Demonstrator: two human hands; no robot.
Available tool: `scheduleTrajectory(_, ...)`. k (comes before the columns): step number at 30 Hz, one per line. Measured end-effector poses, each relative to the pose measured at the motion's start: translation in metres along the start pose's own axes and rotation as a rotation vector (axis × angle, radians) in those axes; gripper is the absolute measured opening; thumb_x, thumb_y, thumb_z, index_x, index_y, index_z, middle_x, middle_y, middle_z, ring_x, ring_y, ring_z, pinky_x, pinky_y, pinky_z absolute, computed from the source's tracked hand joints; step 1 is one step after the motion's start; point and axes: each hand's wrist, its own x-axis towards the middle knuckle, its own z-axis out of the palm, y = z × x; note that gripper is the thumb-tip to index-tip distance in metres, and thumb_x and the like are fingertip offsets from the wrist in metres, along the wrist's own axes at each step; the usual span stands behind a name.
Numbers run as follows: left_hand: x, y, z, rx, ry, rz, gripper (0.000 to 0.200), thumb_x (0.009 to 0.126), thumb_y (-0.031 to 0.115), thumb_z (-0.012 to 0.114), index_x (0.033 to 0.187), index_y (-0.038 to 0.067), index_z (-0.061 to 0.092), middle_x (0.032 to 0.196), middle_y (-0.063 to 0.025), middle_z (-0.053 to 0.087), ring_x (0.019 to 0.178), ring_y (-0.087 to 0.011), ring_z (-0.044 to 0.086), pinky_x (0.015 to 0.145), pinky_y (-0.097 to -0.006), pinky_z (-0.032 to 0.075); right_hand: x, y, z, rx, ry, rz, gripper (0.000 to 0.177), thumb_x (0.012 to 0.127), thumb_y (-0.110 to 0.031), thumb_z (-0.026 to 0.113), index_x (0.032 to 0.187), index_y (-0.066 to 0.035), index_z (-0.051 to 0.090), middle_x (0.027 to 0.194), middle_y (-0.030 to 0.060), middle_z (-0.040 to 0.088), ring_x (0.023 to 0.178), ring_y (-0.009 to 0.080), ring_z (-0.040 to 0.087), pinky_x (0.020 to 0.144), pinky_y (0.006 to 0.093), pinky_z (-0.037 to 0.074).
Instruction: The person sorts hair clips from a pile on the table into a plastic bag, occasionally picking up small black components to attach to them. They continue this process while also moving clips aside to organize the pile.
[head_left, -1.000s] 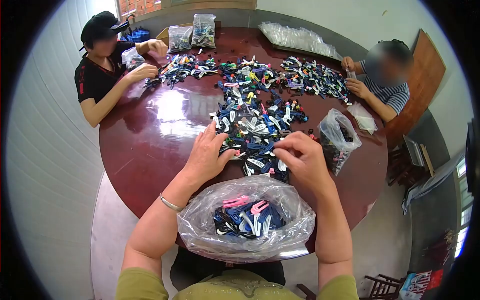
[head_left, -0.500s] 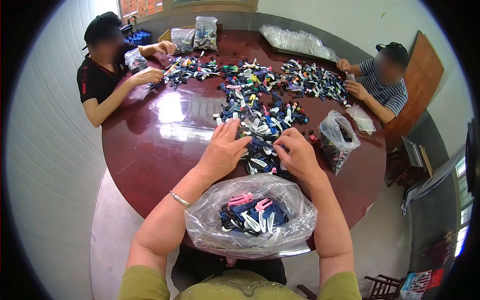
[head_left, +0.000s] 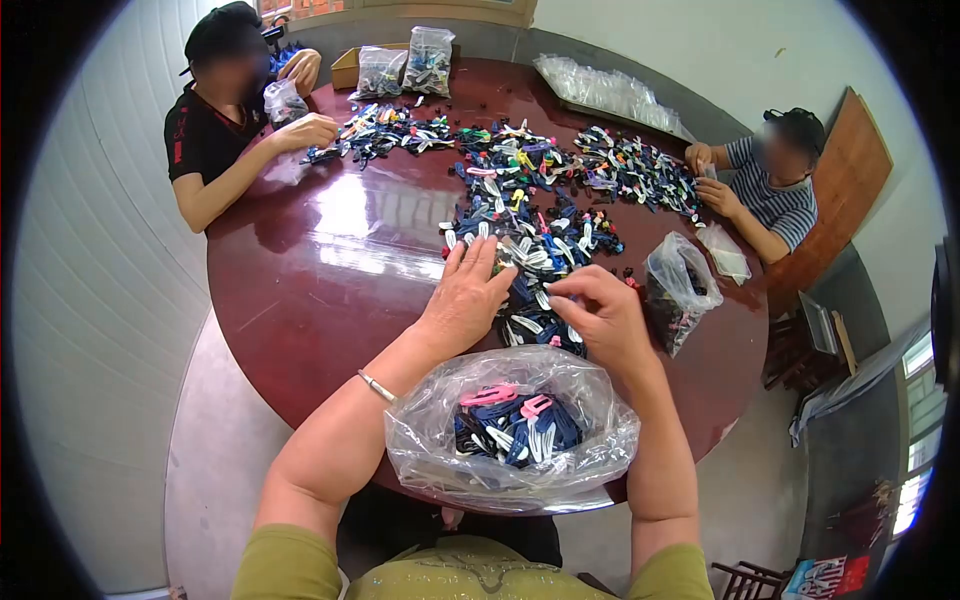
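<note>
A long pile of snap hair clips [head_left: 510, 205], mostly navy, black and white with a few bright ones, runs across the dark red table. My left hand [head_left: 468, 292] lies over the pile's left edge, its fingers stretched out and touching clips. At the pile's near right side, my right hand [head_left: 605, 315] has thumb and forefinger pinched on what looks like a white hair clip [head_left: 543, 298]; the fingers partly hide it. Between my forearms sits an open clear plastic bag [head_left: 420, 440] holding navy, white and black clips, with pink clips [head_left: 490, 395] on top.
A smaller clear bag of dark clips [head_left: 680, 290] stands right of my right hand, near flat plastic bags [head_left: 722, 252]. Two co-workers sit across, one left [head_left: 215, 140], one right [head_left: 775, 185]. Filled bags [head_left: 430, 62] and a tray of clear packets [head_left: 610, 90] stand at the back.
My right hand has drawn back slightly from the dark clips, with a white clip now at its fingertips. The left co-worker's far hand has lifted toward the body. The view has shifted a little.
</note>
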Motion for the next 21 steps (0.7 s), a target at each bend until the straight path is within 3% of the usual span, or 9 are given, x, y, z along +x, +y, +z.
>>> scheduleTrajectory(4,-0.003,-0.004,0.003,-0.018,-0.027,0.011,0.032,0.083,0.01,0.061,0.114,0.005,0.06,0.133,-0.0296,0.042,0.128,-0.0417,0.038,0.106,-0.0518,0.029,0.006,0.035,0.023,-0.316,-0.013,-0.085,0.022,0.074,-0.019,0.073,0.094,-0.009,0.07,0.09,0.0079,0.06,0.072,0.0244,0.061,0.064,0.0349,0.049)
scheduleTrajectory(15,-0.005,-0.003,0.002,-0.05,-0.044,0.018,0.032,0.083,0.008,0.059,0.114,0.005,0.06,0.133,-0.0292,0.042,0.127,-0.0415,0.039,0.106,-0.0525,0.029,0.005,0.03,0.038,-0.515,-0.02,-0.25,0.018,0.072,-0.019,0.074,0.086,-0.009,0.07,0.085,0.0058,0.06,0.075,0.0243,0.062,0.064,0.0368,0.05)
scheduleTrajectory(21,-0.004,-0.005,-0.003,-0.028,0.011,-0.023,0.034,0.083,0.007,0.058,0.117,0.002,0.057,0.132,-0.0285,0.043,0.126,-0.0406,0.041,0.106,-0.0519,0.029,0.006,0.03,0.034,-0.456,0.128,-0.248,0.008,0.075,-0.013,0.069,0.081,-0.008,0.069,0.079,0.0071,0.06,0.069,0.0265,0.062,0.06,0.0374,0.049)
